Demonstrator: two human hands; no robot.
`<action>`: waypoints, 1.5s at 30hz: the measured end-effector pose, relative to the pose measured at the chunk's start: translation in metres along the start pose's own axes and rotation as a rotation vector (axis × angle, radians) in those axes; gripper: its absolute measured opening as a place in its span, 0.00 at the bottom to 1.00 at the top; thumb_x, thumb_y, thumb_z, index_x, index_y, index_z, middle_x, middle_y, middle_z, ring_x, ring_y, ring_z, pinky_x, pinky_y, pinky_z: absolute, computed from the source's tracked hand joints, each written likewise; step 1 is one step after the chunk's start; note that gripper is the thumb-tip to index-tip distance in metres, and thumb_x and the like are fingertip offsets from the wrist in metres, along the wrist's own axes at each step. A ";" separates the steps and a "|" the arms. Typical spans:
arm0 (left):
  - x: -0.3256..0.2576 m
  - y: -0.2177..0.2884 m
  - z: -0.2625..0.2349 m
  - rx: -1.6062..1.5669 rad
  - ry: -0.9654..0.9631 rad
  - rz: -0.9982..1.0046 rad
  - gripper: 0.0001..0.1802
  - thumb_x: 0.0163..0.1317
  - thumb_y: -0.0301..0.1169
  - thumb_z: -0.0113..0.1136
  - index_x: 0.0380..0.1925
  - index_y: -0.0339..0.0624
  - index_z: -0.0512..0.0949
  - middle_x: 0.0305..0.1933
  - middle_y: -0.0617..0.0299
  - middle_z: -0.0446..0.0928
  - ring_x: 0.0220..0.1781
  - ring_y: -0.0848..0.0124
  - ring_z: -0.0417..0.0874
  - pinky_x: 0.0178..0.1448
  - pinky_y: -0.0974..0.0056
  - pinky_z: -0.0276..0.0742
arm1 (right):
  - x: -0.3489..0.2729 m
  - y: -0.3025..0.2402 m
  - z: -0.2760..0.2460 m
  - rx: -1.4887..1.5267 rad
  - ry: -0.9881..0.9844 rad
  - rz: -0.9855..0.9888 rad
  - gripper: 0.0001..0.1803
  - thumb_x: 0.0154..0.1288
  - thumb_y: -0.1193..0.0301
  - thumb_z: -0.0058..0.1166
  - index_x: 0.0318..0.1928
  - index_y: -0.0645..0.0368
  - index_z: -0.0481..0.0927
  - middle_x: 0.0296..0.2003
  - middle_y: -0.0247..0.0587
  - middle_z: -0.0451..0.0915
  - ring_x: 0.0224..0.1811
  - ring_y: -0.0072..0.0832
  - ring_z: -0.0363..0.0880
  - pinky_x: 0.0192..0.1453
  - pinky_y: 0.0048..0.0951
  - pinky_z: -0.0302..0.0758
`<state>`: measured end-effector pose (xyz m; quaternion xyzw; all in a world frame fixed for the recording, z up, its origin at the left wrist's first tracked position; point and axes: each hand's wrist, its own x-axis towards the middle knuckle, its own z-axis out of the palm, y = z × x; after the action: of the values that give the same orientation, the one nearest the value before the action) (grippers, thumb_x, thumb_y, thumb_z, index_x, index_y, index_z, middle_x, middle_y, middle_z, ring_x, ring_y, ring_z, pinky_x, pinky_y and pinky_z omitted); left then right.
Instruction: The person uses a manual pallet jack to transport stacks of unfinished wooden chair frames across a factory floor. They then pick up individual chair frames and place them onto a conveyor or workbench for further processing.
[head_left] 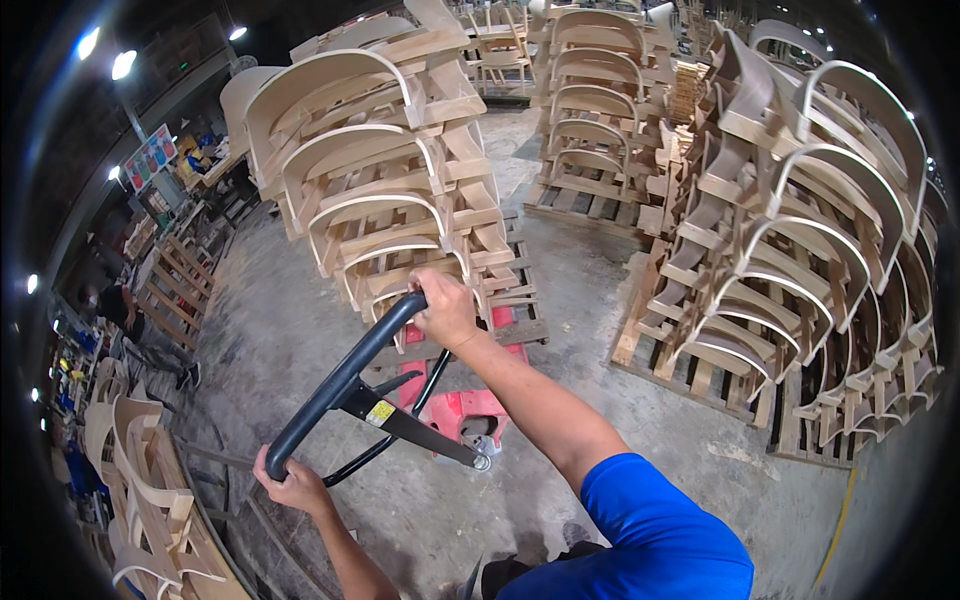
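Observation:
Both my hands grip the black loop handle of a red pallet jack [465,408]. Wrapped round the upper right end of the handle [345,380] is my right hand [447,308], its arm stretched forward. At the lower left end my left hand [297,487] is closed on the bar. A small dark lever sits inside the loop, and a yellow label is on the shaft. The jack's red body reaches toward a wooden pallet [520,290], which bears a tall stack of curved wooden chair frames [370,150]. Its forks are mostly hidden beneath.
More chair-frame stacks stand on pallets at the right [790,260] and far middle [595,110]. Other curved wooden parts [150,490] lie close at lower left. A person [125,310] is at the far left near a slatted wooden pallet [180,285]. Concrete floor [580,400] lies between the stacks.

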<state>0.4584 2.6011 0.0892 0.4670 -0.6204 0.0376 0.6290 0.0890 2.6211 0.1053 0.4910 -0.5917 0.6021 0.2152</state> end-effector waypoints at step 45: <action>0.460 -0.399 0.656 -0.259 -0.168 -0.012 0.18 0.59 0.19 0.53 0.50 0.33 0.78 0.44 0.48 0.83 0.48 0.54 0.87 0.56 0.56 0.82 | 0.264 0.199 0.617 -0.164 0.067 0.031 0.22 0.44 0.81 0.65 0.43 0.53 0.79 0.32 0.44 0.82 0.32 0.47 0.84 0.36 0.42 0.80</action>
<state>0.3247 1.7165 0.1135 0.3871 -0.6678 -0.0855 0.6301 0.0174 1.9252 0.1162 0.4421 -0.6392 0.5708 0.2650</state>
